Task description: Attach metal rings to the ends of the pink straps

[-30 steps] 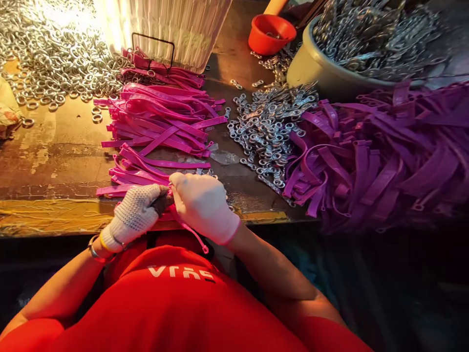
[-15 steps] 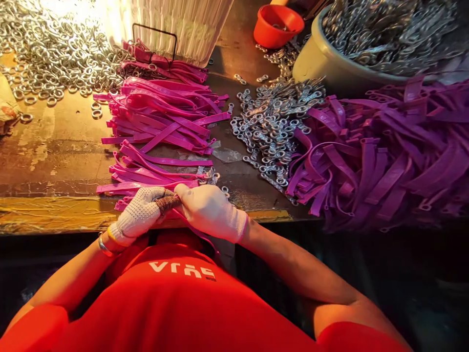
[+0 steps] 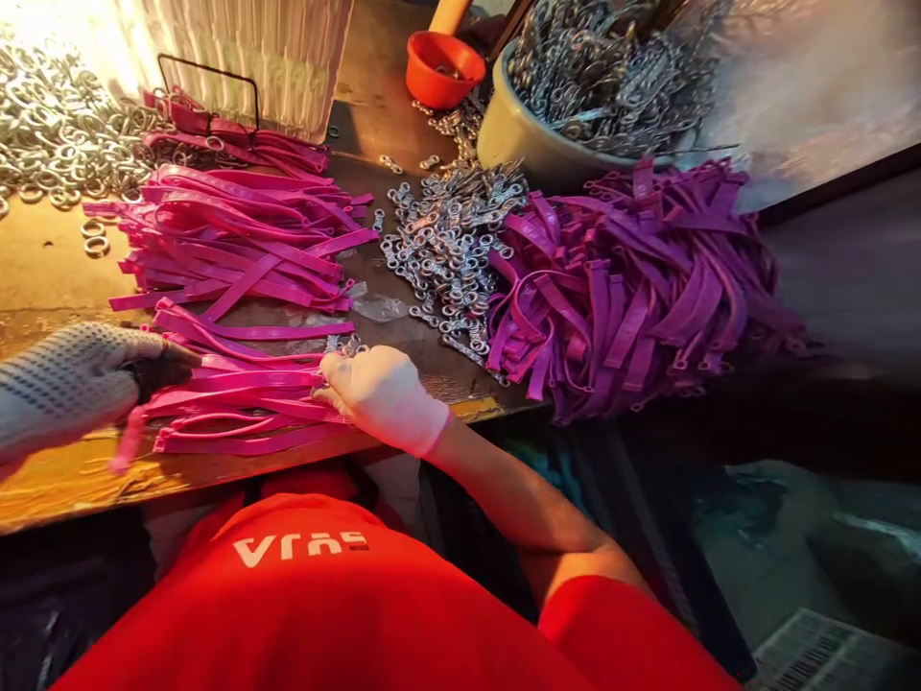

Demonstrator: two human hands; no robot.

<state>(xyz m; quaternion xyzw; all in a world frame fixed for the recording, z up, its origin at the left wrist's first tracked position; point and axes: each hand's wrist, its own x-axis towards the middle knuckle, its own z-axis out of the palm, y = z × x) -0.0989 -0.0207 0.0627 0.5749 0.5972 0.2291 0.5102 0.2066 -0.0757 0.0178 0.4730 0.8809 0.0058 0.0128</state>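
Left of the frame's centre, the right hand [image 3: 381,389] is pinching pink straps [image 3: 245,381], apparently aligning them — the left hand [image 3: 76,379] is touching their other ends, grip unclear; evening them probably calls for loosening.

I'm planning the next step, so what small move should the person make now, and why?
Probably bring the left hand in and align the stray strap end with the near pink straps: that end, blurred, angles down out of line, while the right hand is at the straps' other ends. How firmly either hand grips is unclear.
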